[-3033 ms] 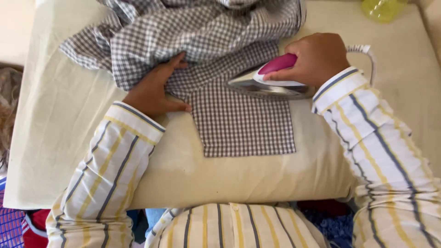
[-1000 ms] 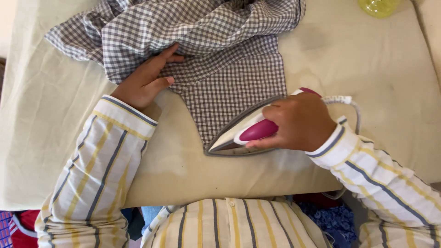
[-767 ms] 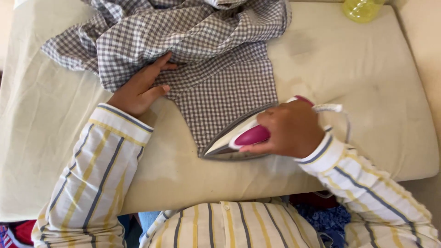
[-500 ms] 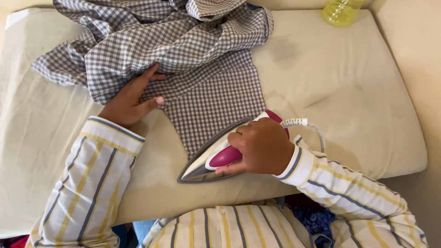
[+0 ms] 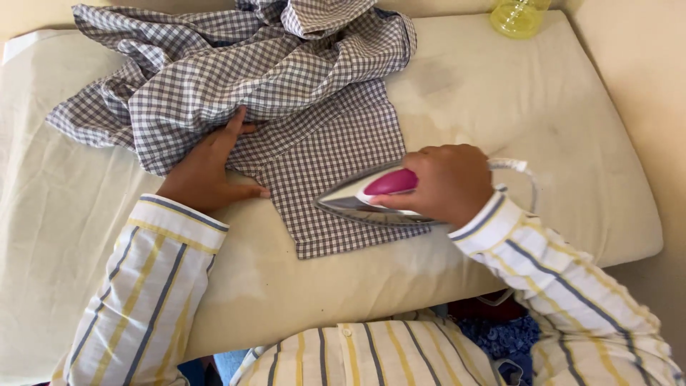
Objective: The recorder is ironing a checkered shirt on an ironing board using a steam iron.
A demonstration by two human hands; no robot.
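The right hand [image 5: 446, 182] is closed around the pink handle of the iron [image 5: 371, 200], which lies flat on the checked shirt [image 5: 286, 86]. The nose of the iron points to about 9 o'clock. The left hand [image 5: 211, 171] is open, with the palm down and the fingers spread, and it presses the cloth at about 9 o'clock from the iron.

The shirt lies on a cream padded surface [image 5: 543, 129]. The flat panel [image 5: 336, 161] under and beside the iron looks smooth, so I judge this small part as mostly pressed. The big rest of the shirt, from 10 to 12 o'clock of the iron, is bunched and full of folds, so I think most of the ironing is not done yet.

Counting: one iron, one shirt, one white cord [image 5: 518, 171] that comes out at the back of the iron at about 3 o'clock, and one yellow-green clear container [image 5: 518, 16] at the far edge, at about 1 o'clock, only partly in view. Two hands are visible, both of the same person in striped sleeves.
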